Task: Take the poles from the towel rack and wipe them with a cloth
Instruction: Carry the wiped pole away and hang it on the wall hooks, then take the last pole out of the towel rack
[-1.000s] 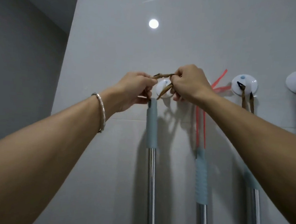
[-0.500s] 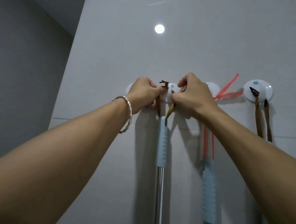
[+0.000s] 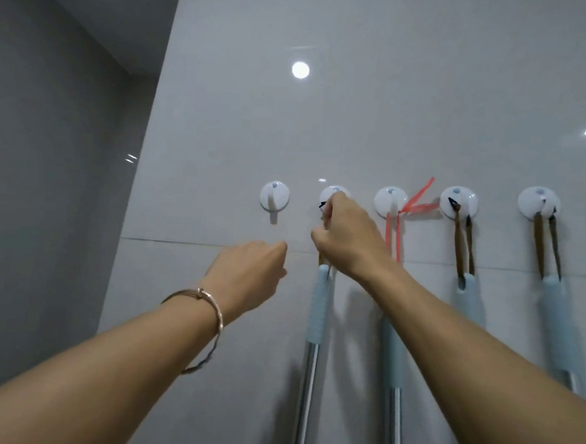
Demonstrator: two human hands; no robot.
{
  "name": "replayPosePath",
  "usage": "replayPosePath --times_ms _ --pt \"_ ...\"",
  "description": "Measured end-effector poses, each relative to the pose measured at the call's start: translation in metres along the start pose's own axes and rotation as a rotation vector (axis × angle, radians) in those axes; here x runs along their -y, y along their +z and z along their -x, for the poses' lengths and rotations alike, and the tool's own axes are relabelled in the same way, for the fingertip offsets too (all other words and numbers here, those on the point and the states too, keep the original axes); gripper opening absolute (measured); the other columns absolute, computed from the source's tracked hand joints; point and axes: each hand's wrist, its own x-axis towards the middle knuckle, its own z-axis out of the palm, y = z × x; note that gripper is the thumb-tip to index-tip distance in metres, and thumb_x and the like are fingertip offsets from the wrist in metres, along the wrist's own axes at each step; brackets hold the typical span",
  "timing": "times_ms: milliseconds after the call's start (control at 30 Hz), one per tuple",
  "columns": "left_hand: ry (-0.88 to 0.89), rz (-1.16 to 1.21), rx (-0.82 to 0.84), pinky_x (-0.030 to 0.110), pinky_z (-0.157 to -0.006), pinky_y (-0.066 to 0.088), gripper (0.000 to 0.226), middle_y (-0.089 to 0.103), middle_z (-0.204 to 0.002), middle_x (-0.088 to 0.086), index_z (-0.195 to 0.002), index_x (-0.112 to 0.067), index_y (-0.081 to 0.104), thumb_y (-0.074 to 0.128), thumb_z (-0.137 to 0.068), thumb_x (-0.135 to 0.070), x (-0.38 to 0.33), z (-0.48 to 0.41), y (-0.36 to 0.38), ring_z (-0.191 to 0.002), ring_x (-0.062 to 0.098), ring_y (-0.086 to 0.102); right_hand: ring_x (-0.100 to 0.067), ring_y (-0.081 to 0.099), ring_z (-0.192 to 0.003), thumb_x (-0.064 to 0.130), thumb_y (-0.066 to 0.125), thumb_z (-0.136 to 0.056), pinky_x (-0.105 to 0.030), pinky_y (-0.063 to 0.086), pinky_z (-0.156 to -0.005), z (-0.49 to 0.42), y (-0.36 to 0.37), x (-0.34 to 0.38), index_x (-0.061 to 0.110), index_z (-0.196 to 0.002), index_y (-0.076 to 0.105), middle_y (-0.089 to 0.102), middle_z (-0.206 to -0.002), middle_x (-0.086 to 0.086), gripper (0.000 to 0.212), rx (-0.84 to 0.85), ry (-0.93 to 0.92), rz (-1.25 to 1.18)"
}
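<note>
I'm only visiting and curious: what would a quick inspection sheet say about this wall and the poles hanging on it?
Surface: glossy grey wall with a row of five white hooks; the leftmost hook is bare.
Job's things: four poles with pale blue grips hang by cords, three brown and one red cord; no cloth seen.
Clutter: nothing seen.
Hands: right hand pinches the brown cord of the leftmost pole at its hook; left hand is apart from it, holding nothing.
Cables: nothing seen.
Surroundings: darker side wall at left; lamp reflections on the tiles; bracelet on the left wrist.
</note>
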Motion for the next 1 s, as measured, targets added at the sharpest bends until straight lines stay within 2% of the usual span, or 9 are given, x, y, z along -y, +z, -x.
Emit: replayPosePath --times_ms 100,233,300,367,433,533,633,867,1000 --pt "0.005 0.006 -0.003 0.034 -0.064 0.038 0.028 0.060 -0.091 0.008 -0.086 -0.016 0.043 0.039 -0.098 -0.041 0.019 0.021 -0.012 -0.086 0.031 0.057 -0.025 0.053 -0.075 0.020 0.053 -0.085 -0.037 0.046 -0.066 0.028 0.009 0.021 0.018 -0.082 0.046 0.050 -0.075 0.002 0.008 0.184 -0.068 0.128" --pt "0.042 0.063 0.041 0.032 -0.063 0.039 0.048 0.056 -0.076 0.008 -0.064 -0.014 0.037 0.023 -0.101 -0.042 0.019 0.052 -0.005 -0.073 0.030 0.054 -0.023 0.051 -0.073 0.039 0.051 -0.094 -0.031 0.036 -0.063 0.065 0.006 0.032 0.017 -0.078 0.047 0.049 -0.072 0.003 0.027 0.313 -0.059 0.322" --pt "0.093 0.105 0.065 0.035 -0.068 0.043 0.039 0.064 -0.091 0.012 -0.075 -0.015 0.044 0.023 -0.101 -0.035 0.010 0.063 0.009 -0.082 0.033 0.060 -0.027 0.053 -0.081 0.044 0.045 -0.098 -0.032 0.036 -0.068 0.086 -0.003 0.034 0.018 -0.077 0.049 0.057 -0.084 -0.007 0.033 0.432 -0.031 0.424" --pt "0.140 0.163 0.130 0.038 -0.075 0.045 0.023 0.062 -0.105 0.014 -0.103 -0.015 0.048 0.028 -0.099 -0.025 -0.004 0.072 0.021 -0.093 0.035 0.059 -0.030 0.058 -0.094 0.042 0.040 -0.100 -0.034 0.038 -0.073 0.110 -0.017 0.031 0.019 -0.084 0.055 0.064 -0.100 -0.013 0.032 0.526 0.003 0.481" --pt "0.200 0.221 0.243 0.038 -0.083 0.044 0.032 0.060 -0.117 0.011 -0.125 -0.024 0.044 0.031 -0.097 -0.019 -0.023 0.078 0.023 -0.104 0.033 0.057 -0.029 0.059 -0.098 0.040 0.041 -0.101 -0.031 0.037 -0.071 0.134 -0.037 0.022 0.016 -0.098 0.061 0.064 -0.106 -0.012 0.031 0.574 0.044 0.549" --pt "0.303 0.287 0.369 0.037 -0.096 0.042 0.036 0.053 -0.132 0.003 -0.131 -0.030 0.047 0.037 -0.097 -0.029 -0.053 0.084 0.013 -0.120 0.027 0.050 -0.027 0.056 -0.112 0.044 0.045 -0.097 -0.033 0.044 -0.086 0.167 -0.071 0.002 0.024 -0.127 0.055 0.061 -0.122 -0.008 0.036 0.658 0.184 0.597" --pt "0.372 0.302 0.512 0.041 -0.107 0.035 0.049 0.041 -0.143 0.001 -0.141 -0.031 0.036 0.035 -0.096 -0.050 -0.082 0.092 -0.003 -0.129 0.025 0.041 -0.026 0.041 -0.133 0.052 0.044 -0.096 -0.040 0.035 -0.108 0.196 -0.105 -0.019 0.025 -0.147 0.034 0.042 -0.147 -0.007 0.059 0.756 0.323 0.581" --pt "0.501 0.193 0.703 0.035 -0.114 0.023 0.063 0.029 -0.152 0.006 -0.149 -0.025 0.020 0.042 -0.095 -0.049 -0.180 0.105 -0.036 -0.139 0.025 0.029 -0.025 0.029 -0.141 0.056 0.043 -0.095 -0.042 0.026 -0.115 0.263 -0.207 -0.063 0.023 -0.152 0.020 0.029 -0.155 -0.007 0.070 0.783 0.444 0.527" --pt "0.581 0.251 0.676 0.038 -0.112 0.027 0.056 0.038 -0.147 0.002 -0.145 -0.026 0.030 0.044 -0.095 -0.046 -0.300 0.122 -0.065 -0.135 0.024 0.035 -0.026 0.036 -0.137 0.052 0.046 -0.095 -0.043 0.031 -0.112 0.328 -0.314 -0.099 0.026 -0.150 0.025 0.037 -0.151 -0.005 0.065 0.784 0.530 0.579"
